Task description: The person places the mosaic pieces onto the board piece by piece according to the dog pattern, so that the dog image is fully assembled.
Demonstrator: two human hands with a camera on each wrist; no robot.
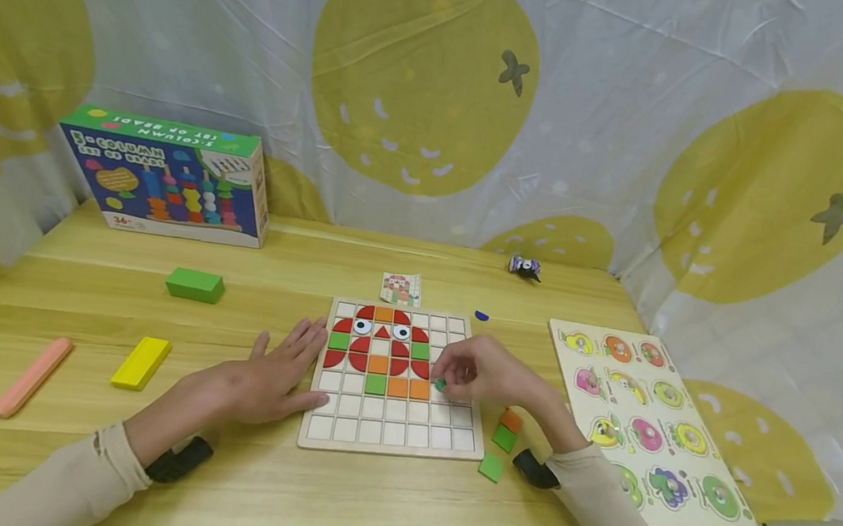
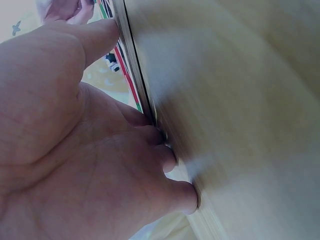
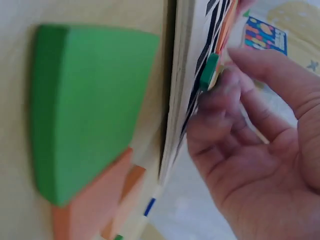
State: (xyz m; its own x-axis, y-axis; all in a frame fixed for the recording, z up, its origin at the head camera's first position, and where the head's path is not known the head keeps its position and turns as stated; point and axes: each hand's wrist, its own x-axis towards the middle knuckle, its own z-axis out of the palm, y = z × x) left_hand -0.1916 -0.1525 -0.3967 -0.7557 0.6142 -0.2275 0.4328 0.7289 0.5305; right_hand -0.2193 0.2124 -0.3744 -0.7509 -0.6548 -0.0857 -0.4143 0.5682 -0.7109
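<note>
A wooden grid board (image 1: 332,429) lies on the table, with red, orange and green pieces and two eye discs set in its upper and middle squares. My left hand (image 1: 264,383) rests with fingers spread, thumb and fingertips at the board's left edge. Over the board's right side, my right hand (image 1: 483,373) pinches a small dark green piece (image 3: 209,71) between curled fingers, close to the squares beside the orange tiles (image 1: 408,388). Right of the board lie an orange tile (image 1: 511,420), a green tile (image 1: 505,437) and a lighter green tile (image 1: 490,468).
A small pattern card (image 1: 400,289) and a dark blue half-disc (image 1: 481,315) lie behind the board. At right is a fruit puzzle board (image 1: 572,351). Green (image 1: 195,285), yellow (image 1: 141,362) and pink (image 1: 33,377) blocks lie left, before a toy box (image 1: 173,183). A patterned cloth hangs behind.
</note>
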